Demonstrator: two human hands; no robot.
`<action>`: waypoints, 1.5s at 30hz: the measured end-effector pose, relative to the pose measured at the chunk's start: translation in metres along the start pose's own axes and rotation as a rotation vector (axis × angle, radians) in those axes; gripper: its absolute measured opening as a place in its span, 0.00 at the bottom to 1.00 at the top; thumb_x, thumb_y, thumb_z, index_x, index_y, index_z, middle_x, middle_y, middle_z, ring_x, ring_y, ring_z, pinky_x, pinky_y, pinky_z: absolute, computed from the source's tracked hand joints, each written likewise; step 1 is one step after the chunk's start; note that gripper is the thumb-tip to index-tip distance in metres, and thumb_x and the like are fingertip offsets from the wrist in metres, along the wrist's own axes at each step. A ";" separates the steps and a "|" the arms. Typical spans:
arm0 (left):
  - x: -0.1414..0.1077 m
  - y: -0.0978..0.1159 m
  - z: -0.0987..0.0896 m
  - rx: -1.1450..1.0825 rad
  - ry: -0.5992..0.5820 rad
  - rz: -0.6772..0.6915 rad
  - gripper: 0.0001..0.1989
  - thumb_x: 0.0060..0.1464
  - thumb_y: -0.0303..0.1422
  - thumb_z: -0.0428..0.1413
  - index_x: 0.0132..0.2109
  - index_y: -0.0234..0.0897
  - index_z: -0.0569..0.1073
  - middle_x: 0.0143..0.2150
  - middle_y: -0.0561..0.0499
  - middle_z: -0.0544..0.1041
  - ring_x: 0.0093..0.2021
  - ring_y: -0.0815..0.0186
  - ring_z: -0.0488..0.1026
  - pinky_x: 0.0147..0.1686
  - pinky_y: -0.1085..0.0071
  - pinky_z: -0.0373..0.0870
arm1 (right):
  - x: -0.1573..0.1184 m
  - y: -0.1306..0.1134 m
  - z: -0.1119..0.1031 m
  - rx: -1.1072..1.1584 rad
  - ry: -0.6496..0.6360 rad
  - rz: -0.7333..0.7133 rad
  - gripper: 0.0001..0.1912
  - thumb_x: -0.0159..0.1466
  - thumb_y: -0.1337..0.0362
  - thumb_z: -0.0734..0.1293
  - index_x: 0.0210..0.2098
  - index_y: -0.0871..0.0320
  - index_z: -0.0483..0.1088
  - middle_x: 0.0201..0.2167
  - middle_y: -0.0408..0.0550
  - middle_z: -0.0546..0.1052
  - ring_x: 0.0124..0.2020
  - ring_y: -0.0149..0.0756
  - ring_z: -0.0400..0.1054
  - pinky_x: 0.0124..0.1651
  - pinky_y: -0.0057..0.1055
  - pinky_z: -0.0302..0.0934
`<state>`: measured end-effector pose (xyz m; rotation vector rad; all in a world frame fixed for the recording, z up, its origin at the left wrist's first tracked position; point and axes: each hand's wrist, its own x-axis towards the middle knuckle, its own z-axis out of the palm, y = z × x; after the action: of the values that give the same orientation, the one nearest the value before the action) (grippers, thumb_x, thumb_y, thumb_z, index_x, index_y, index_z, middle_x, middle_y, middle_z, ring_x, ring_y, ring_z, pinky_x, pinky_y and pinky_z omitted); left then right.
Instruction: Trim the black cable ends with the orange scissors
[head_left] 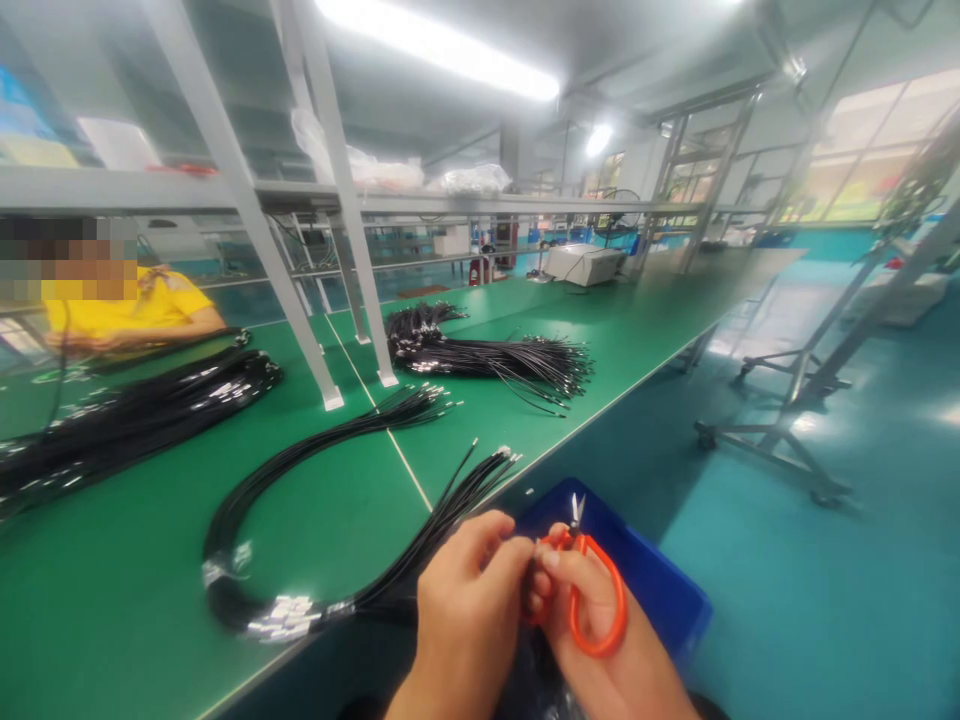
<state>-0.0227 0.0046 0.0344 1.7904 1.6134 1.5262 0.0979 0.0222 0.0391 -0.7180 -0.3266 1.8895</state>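
Note:
My right hand (577, 600) holds a pair of orange-handled scissors (616, 612), their blades pointing up and slightly apart. Against it is my left hand (472, 600), its fingers curled in a pinch; what lies between the fingertips is hidden. Just behind my left hand, a bundle of black cables (251, 490) curves in a U over the green table (150, 590), bound with clear wrap and showing white labels near its bend. Its nearer loose ends reach the table edge beside my left hand.
A blue bin (660, 590) sits below my hands, beyond the table edge. More black cable bundles (495, 360) lie farther back and at left (150, 410). Grey shelf posts (345, 200) rise from the table. A person in yellow (165, 310) sits across it.

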 end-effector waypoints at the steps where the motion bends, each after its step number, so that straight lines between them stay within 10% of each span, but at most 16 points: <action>1: 0.000 -0.001 -0.001 0.029 0.011 0.001 0.08 0.53 0.28 0.53 0.34 0.42 0.78 0.38 0.47 0.77 0.32 0.64 0.75 0.32 0.72 0.70 | 0.000 0.000 0.001 -0.005 0.000 -0.003 0.07 0.45 0.69 0.74 0.23 0.59 0.73 0.19 0.41 0.72 0.23 0.29 0.63 0.28 0.26 0.61; 9: -0.008 -0.002 -0.001 -0.478 -0.313 -0.356 0.04 0.53 0.31 0.55 0.32 0.38 0.73 0.27 0.52 0.76 0.27 0.66 0.73 0.31 0.73 0.69 | -0.006 -0.002 0.004 -0.148 -0.017 -0.042 0.06 0.50 0.66 0.71 0.25 0.58 0.69 0.15 0.40 0.69 0.20 0.30 0.60 0.26 0.26 0.58; 18: -0.004 -0.007 -0.005 -0.690 -0.312 -0.527 0.11 0.46 0.38 0.62 0.26 0.34 0.74 0.23 0.53 0.73 0.22 0.73 0.60 0.22 0.78 0.57 | -0.001 0.001 0.010 -0.274 -0.093 -0.215 0.12 0.53 0.68 0.71 0.34 0.57 0.66 0.26 0.39 0.73 0.22 0.25 0.60 0.27 0.23 0.59; 38: -0.006 -0.005 -0.002 -0.727 -0.259 -0.599 0.12 0.44 0.36 0.63 0.24 0.34 0.70 0.19 0.57 0.67 0.20 0.74 0.58 0.21 0.78 0.55 | 0.002 0.012 -0.008 -1.233 0.065 -1.253 0.12 0.54 0.73 0.67 0.33 0.50 0.69 0.22 0.39 0.76 0.21 0.33 0.70 0.25 0.26 0.64; 45: -0.002 -0.008 -0.003 -0.708 -0.096 -0.603 0.10 0.47 0.36 0.62 0.26 0.35 0.72 0.21 0.57 0.69 0.19 0.75 0.59 0.20 0.80 0.57 | -0.015 0.021 -0.010 -0.967 0.155 -0.774 0.10 0.49 0.69 0.69 0.31 0.51 0.72 0.23 0.43 0.75 0.24 0.39 0.69 0.29 0.32 0.64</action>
<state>-0.0292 0.0041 0.0278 0.8807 1.1811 1.4214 0.0933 -0.0009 0.0251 -1.1353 -1.2566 0.8589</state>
